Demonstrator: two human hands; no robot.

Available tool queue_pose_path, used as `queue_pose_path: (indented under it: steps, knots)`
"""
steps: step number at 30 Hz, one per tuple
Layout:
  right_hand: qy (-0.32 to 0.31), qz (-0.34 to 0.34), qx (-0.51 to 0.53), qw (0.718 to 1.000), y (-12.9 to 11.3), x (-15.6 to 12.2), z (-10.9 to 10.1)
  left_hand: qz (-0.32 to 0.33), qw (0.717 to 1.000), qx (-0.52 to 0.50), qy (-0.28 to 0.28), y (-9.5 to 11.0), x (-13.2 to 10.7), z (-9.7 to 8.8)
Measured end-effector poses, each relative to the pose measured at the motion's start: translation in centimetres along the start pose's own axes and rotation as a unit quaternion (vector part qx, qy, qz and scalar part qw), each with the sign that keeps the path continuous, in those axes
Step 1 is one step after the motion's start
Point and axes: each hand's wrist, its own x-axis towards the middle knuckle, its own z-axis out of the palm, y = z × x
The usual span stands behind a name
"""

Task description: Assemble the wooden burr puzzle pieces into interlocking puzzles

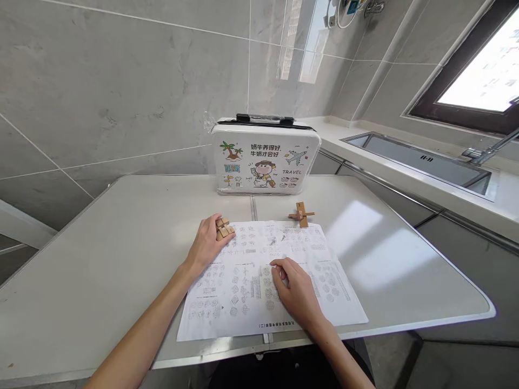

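Note:
A printed instruction sheet (284, 254) covered in small diagrams lies flat on the white table (121, 254). My left hand (207, 244) rests at the sheet's top left corner with its fingers curled round a small wooden interlocking puzzle (224, 228). My right hand (295, 289) lies on the middle of the sheet, fingers bent and fingertips pressing the paper, holding nothing. A second wooden cross-shaped puzzle (301, 214) stands just beyond the sheet's top edge, apart from both hands.
A white case (264, 156) with cartoon prints and a black handle stands upright at the table's back, against the grey tiled wall. To the right runs a counter with a steel sink (421, 159) and a tap (488, 150) under a window.

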Motion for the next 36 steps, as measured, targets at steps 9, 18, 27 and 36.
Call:
queue_pose_path:
  steps: [9, 18, 27, 36]
  knots:
    - [0.007, 0.005, 0.012, 1.0, 0.0, 0.0, 0.1, -0.016, 0.999, 0.028, 0.016, -0.5, 0.3, -0.2]
    - [0.007, -0.002, 0.011, 1.0, -0.1, 0.0, 0.0, 0.055, 0.992, 0.101, 0.055, 0.4, 0.1, -0.1]
    - [0.005, 0.001, 0.01, 1.0, -0.1, 0.2, 0.0, 0.203, 0.978, 0.032, 0.044, 4.6, -1.6, 0.3]
    - [-0.01, 0.011, 0.022, 1.0, -0.1, 0.2, 0.0, 0.288, 0.956, 0.019, -0.049, 5.6, -2.7, 0.9]
